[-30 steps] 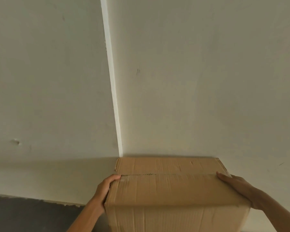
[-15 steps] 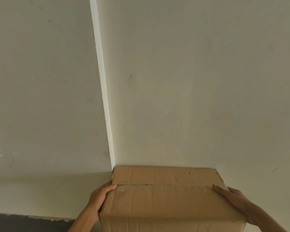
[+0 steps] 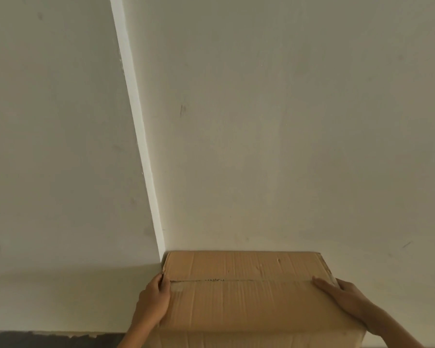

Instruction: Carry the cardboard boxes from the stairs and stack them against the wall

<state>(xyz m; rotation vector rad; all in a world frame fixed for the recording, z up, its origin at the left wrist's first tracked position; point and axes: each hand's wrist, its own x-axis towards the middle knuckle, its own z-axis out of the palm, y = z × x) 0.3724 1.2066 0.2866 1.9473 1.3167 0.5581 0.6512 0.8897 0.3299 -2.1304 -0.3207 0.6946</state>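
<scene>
A brown cardboard box (image 3: 241,297) with a taped centre seam sits low in the head view. Its far edge is up against the pale wall (image 3: 286,146), beside a protruding wall corner (image 3: 138,134). My left hand (image 3: 152,302) presses flat against the box's left side, fingers pointing forward. My right hand (image 3: 342,297) lies along the top right edge with its fingers straight. The bottom of the box and whatever it stands on are out of frame.
Plain plastered wall fills most of the view. A strip of dark floor (image 3: 35,340) shows at the bottom left, below the wall's rough lower edge.
The box has dropped lower in the frame and stays against the wall. My left thumb has slid off the top flap to the side. Both hands remain on the box.
</scene>
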